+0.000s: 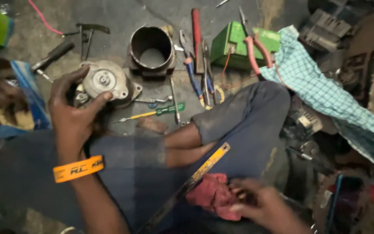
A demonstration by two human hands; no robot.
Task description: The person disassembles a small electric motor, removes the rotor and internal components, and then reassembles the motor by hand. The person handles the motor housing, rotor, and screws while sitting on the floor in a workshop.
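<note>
— So, what are the hands doing?

— Seen from above, a person is sitting cross-legged on a grimy concrete floor. The left hand, wearing an orange wristband, is gripping a round grey metal engine part: thumb curling over its far left side, fingers pressing on its near rim. The part is resting on the floor just beyond the person's knee, towards the floor's left side.

— And the right hand?

— The right hand, blurred, is closing around a red rag low in the view, over the lap. A long yellow-edged flat bar is lying diagonally across the lap, just beside the rag.

— What is lying around the part?

— Just behind it, a dark open metal cylinder is standing upright. To its right, a green-handled screwdriver is lying flat, with blue-handled pliers and red-handled pliers farther right, near a green box. A checked cloth is spreading towards the right edge.
</note>
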